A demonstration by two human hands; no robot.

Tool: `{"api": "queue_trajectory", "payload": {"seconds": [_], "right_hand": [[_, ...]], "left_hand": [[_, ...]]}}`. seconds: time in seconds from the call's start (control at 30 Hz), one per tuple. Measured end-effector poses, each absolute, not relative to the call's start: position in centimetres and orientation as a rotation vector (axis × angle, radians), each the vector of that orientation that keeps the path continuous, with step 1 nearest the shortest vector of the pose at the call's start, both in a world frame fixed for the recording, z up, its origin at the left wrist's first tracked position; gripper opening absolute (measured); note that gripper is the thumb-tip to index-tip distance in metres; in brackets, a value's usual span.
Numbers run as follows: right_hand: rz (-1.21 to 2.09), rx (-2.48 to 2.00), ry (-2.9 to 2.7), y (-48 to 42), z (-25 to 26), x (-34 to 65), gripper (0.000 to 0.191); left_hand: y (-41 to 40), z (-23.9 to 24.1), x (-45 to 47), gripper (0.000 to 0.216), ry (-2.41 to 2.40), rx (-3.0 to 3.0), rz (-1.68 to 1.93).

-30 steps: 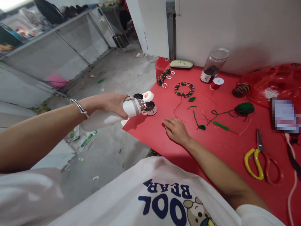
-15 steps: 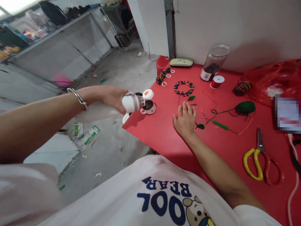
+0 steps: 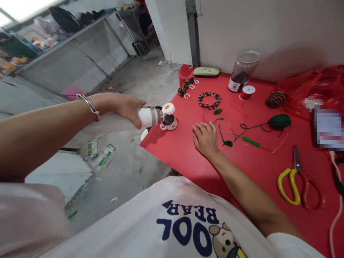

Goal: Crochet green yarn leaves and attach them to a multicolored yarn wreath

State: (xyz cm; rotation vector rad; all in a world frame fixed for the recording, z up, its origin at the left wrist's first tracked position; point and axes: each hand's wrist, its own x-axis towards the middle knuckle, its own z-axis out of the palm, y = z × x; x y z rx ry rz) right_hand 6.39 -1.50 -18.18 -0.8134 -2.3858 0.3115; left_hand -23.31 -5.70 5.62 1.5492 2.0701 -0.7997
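Note:
My left hand [image 3: 122, 107] is wrapped round a white bottle [image 3: 126, 122], tipped on its side with its mouth over a small white cup [image 3: 169, 123] at the left corner of the red table [image 3: 188, 154]. The bottle's flip cap with an orange dot [image 3: 168, 107] hangs open above the cup. My right hand [image 3: 205, 138] lies flat on the table with fingers stretched out, holding nothing, close to a green yarn leaf [image 3: 228, 143] and a green crochet hook [image 3: 252, 142].
On the table lie a multicoloured yarn ring [image 3: 209, 100], a green yarn ball [image 3: 280, 121], a red thread spool [image 3: 246, 92], a clear jar [image 3: 242, 71], yellow-handled scissors [image 3: 292, 181] and a red plastic bag [image 3: 311, 89]. Concrete floor with litter lies to the left.
My right hand slid forward over the table, then drew back a little to the left. My left hand keeps the bottle tipped over the cup, shifted slightly.

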Motion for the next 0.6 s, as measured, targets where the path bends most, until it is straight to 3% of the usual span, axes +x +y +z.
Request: {"api": "queue_trajectory", "payload": {"seconds": [0.6], "right_hand": [[0.342,-0.778,-2.393,-1.5,-18.4,6.5,0.035]], "left_hand": [[-4.7,6.7,-22.5,0.063,2.107,1.536,-0.841]]}}
